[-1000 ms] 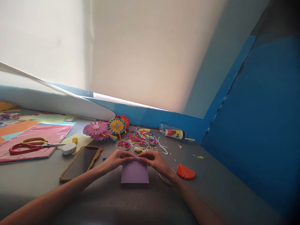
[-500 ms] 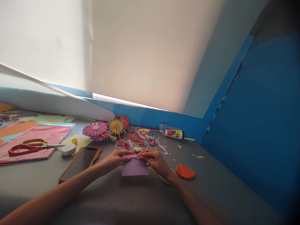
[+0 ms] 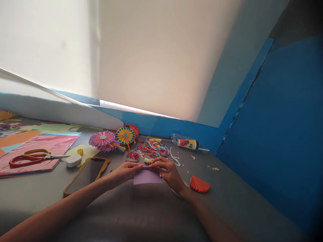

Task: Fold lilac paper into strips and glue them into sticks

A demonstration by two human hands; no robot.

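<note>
A sheet of purple paper (image 3: 147,177) is held up between my two hands, its top edge folded in a narrow strip. My left hand (image 3: 130,170) pinches the left end of that edge. At the right end, my right hand (image 3: 165,169) grips it with thumb and fingers. Just beyond the fingertips lies a small glue stick (image 3: 148,161) with a yellow band, partly hidden. An orange pleated paper fan (image 3: 199,184) rests to the right of my right wrist, beside a white ring-shaped thing (image 3: 178,193) mostly covered by that wrist.
Red-handled scissors (image 3: 37,158) lie on pink paper packs (image 3: 68,143) at left, near a white case (image 3: 73,160) and a phone (image 3: 87,176). Pleated paper rosettes (image 3: 103,140), colourful scraps (image 3: 151,148) and a plastic bottle (image 3: 186,143) line the back. A blue wall (image 3: 272,134) bounds the right.
The purple paper has shifted slightly right, and its lower edge has risen, so less of the sheet shows. Both hands still hold its top edge.
</note>
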